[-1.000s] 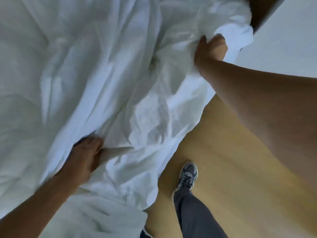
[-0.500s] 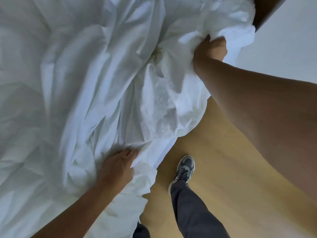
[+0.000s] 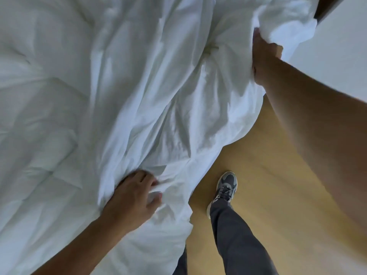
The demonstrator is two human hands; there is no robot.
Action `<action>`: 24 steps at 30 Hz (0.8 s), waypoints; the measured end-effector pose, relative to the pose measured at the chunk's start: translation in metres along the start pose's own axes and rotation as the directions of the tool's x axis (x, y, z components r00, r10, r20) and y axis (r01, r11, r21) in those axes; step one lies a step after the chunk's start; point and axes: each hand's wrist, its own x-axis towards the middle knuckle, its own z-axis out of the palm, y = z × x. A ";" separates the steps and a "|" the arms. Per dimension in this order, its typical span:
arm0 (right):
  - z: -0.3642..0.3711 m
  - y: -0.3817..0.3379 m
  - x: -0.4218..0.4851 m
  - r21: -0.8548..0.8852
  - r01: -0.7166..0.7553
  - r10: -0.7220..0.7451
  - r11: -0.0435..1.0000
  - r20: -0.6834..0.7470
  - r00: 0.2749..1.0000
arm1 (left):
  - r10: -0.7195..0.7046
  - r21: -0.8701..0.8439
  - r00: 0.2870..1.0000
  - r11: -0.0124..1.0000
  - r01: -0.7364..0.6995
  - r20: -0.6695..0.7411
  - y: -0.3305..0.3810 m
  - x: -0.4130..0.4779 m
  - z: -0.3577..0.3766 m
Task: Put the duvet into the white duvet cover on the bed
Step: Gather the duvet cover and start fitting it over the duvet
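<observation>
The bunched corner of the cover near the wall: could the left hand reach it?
Probably, with a stretch: only loose duvet cover lies between the left hand and that corner, which the right hand grips.

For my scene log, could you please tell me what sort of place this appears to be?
Probably a bedroom: a large crumpled white fabric duvet cover lies spread out, with a smooth yellow-tan floor alongside and what looks like a plain pale wall beyond.
</observation>
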 end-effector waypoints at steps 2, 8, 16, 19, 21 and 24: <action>-0.015 0.031 -0.033 -0.066 0.121 -0.130 0.990 -0.162 0.978 | 0.003 0.015 0.996 1.000 -0.002 -0.085 0.016 0.003 0.002; 0.038 0.170 -0.200 -0.202 -0.051 0.108 0.978 0.283 0.953 | 0.107 0.285 0.988 0.949 -0.134 0.110 0.028 -0.031 0.041; 0.084 0.155 -0.186 -0.311 0.243 -0.207 0.919 0.143 0.968 | 0.390 0.254 0.920 0.887 -0.385 0.032 -0.048 -0.075 0.032; 0.091 0.159 -0.191 -0.244 0.151 -0.127 0.958 0.110 0.986 | 0.401 0.287 0.916 0.877 -0.384 -0.001 -0.045 -0.102 0.040; 0.096 0.162 -0.197 -0.191 0.076 -0.063 0.979 0.073 0.995 | 0.420 0.297 0.895 0.844 -0.445 0.150 -0.022 -0.110 0.056; 0.097 0.167 -0.202 -0.138 0.055 -0.049 0.989 0.048 0.998 | 0.450 0.481 0.764 0.596 -0.643 0.462 0.011 -0.100 0.068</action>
